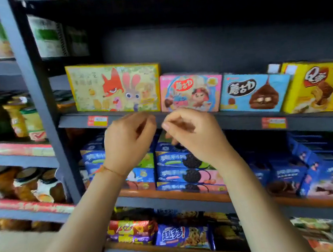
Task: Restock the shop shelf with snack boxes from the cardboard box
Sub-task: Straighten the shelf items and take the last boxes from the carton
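Both hands hang in front of the dark shelf edge (181, 122), close together and empty. The left hand (129, 139) has its fingers (140, 121) loosely curled inward, holding nothing; a thin orange thread circles its wrist. The right hand (191, 132) sits just beside it, fingers bent and narrow, thumb tip forward, also gripping nothing.

On the shelf just above the hands stands a row of snack boxes: a large yellow box with a fox and a rabbit (114, 88) at the left, a pink box (190, 91) touching its right side, then a blue box (254, 93), then a yellow box (319, 87) at the far right. Behind and above them the shelf is dark.

Below the hands, blue packs of sandwich biscuits (178, 165) are stacked on the next shelf down.
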